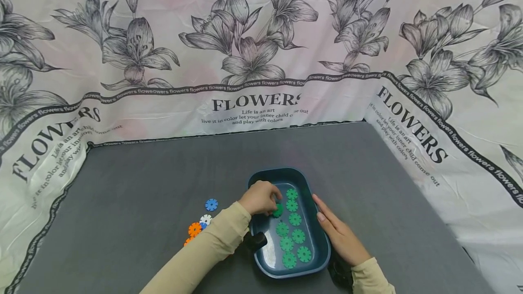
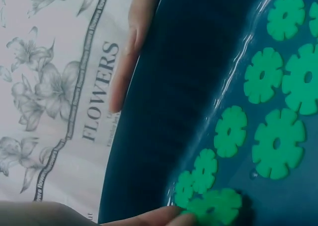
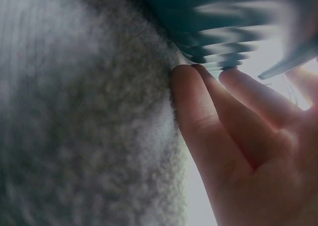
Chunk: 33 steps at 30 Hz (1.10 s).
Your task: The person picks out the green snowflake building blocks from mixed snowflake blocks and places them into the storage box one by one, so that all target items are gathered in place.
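Observation:
A dark blue tray (image 1: 267, 267) stands on the grey cloth with several green notched plastic discs (image 1: 294, 219) lying flat in it, roughly in two columns. My left hand (image 1: 261, 198) reaches over the tray's left rim and pinches one green notched disc (image 2: 213, 207) between thumb and finger. This disc is close above the tray floor or touching it; I cannot tell which. Against the tray's right outer wall rest the straight fingers of my right hand (image 1: 343, 238). In the right wrist view those fingertips (image 3: 188, 77) touch the tray's side near the cloth.
Left of the tray, partly behind my left forearm, lie loose discs: a blue disc (image 1: 211, 204), a white disc (image 1: 206, 219) and orange discs (image 1: 194, 229). A flower-printed curtain (image 1: 253, 103) borders the grey tabletop (image 1: 163, 180) at the back and sides.

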Motion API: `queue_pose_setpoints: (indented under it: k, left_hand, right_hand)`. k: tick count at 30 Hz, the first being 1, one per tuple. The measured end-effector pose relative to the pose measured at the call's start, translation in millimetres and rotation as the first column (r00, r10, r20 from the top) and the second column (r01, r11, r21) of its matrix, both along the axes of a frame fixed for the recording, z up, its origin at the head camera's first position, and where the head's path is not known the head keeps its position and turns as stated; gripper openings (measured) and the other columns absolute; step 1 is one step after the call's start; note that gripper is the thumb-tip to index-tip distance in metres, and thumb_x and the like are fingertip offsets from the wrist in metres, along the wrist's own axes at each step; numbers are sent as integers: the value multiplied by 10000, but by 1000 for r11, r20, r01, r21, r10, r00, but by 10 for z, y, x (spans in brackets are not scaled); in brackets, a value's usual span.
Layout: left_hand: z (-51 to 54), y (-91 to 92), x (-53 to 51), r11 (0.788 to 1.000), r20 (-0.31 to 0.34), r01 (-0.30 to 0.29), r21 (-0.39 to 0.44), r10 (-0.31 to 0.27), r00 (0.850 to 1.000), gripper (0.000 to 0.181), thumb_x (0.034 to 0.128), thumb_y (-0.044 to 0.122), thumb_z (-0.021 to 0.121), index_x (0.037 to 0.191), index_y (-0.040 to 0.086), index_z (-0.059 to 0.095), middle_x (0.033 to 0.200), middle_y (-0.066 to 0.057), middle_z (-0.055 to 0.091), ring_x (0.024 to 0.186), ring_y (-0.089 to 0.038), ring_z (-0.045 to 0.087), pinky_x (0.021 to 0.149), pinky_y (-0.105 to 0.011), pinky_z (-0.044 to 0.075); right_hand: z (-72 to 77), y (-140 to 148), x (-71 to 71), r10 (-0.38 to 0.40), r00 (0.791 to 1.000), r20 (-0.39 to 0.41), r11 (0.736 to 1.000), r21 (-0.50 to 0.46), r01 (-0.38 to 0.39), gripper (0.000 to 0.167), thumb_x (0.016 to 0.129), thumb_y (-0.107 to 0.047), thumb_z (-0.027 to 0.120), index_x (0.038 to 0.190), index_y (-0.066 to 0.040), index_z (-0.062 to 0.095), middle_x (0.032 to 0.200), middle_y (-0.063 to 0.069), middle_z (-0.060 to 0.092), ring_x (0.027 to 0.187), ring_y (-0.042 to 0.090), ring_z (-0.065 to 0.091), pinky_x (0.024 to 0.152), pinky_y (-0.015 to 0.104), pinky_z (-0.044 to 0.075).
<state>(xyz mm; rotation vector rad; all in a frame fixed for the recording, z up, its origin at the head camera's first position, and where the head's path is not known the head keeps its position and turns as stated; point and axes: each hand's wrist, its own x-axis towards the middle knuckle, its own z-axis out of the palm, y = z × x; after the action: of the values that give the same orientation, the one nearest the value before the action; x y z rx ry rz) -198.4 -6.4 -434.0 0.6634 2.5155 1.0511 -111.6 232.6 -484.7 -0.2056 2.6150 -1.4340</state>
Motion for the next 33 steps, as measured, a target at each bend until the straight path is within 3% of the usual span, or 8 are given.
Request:
queue_pose_setpoints:
  k: [4, 8, 11, 16, 21, 24, 28, 33]
  left_hand:
    - [-11, 0, 12, 998, -30, 18, -52, -19, 999, 204, 790, -94, 645, 957, -16, 733, 617, -80, 643, 454, -123, 540, 449, -199, 419]
    - [-21, 11, 24, 994, -70, 19, -112, -27, 997, 187, 764, -81, 678, 901, 20, 757, 755, -89, 694, 501, -93, 487, 460, -196, 398]
    - [-25, 18, 28, 989, -117, 22, -146, -40, 992, 159, 745, -58, 713, 856, 42, 766, 851, -86, 717, 587, -113, 536, 512, -209, 439]
    - [-10, 20, 57, 984, -158, 40, -173, -68, 985, 105, 743, -21, 751, 820, 47, 771, 856, -75, 727, 732, -199, 639, 606, -255, 511]
    - [76, -24, 122, 988, -220, 22, -152, -56, 974, 93, 807, 13, 721, 889, 30, 763, 878, -93, 724, 744, -215, 658, 610, -258, 522]
    - [186, -153, 191, 998, -237, -9, -61, -6, 971, 114, 870, 56, 681, 961, 36, 746, 865, -83, 717, 673, -158, 629, 586, -242, 495]
    - [313, -488, 340, 993, -177, -85, 80, 98, 979, 128, 919, 101, 637, 1010, 97, 727, 789, -45, 693, 565, -90, 543, 524, -227, 448]
    - [226, -932, 569, 980, -139, -190, 65, 197, 970, 114, 896, 100, 666, 991, 131, 721, 848, 21, 691, 651, -69, 567, 575, -219, 472]
  right_hand:
    - [6, -7, 3, -4, 1000, -1, 1000, -2, 4, 486, 1038, -387, 372, 1503, -398, 234, 1558, -99, 242, 1411, 221, 267, 1082, 502, 328]
    - [22, -8, -1, -9, 1000, 3, 1000, -9, 9, 487, 1033, -398, 382, 1500, -398, 245, 1561, -75, 245, 1414, 226, 263, 1083, 519, 320]
    - [26, -11, -5, -13, 1000, -1, 1000, -2, 13, 489, 1031, -410, 381, 1501, -393, 249, 1561, -58, 251, 1416, 225, 265, 1083, 533, 315]
    - [12, -8, -2, -12, 1000, -1, 1000, 3, 12, 492, 1031, -409, 381, 1504, -385, 248, 1560, -63, 253, 1417, 227, 272, 1080, 537, 320]
    - [0, 4, -3, -11, 1000, 14, 1000, -3, 11, 495, 1032, -410, 375, 1507, -383, 238, 1562, -57, 246, 1413, 241, 283, 1075, 544, 325]
    - [1, 7, -8, -12, 1000, 23, 1000, -4, 12, 495, 1032, -423, 365, 1507, -390, 231, 1566, -43, 239, 1413, 266, 285, 1072, 560, 322]
    - [5, 1, -22, -12, 1000, 25, 1000, -9, 12, 494, 1031, -431, 362, 1506, -392, 232, 1569, -30, 236, 1415, 286, 282, 1071, 574, 316]
    - [-9, 8, -26, -11, 1000, 25, 1000, -5, 11, 489, 1032, -429, 359, 1503, -400, 233, 1571, -33, 235, 1420, 286, 268, 1071, 580, 311]
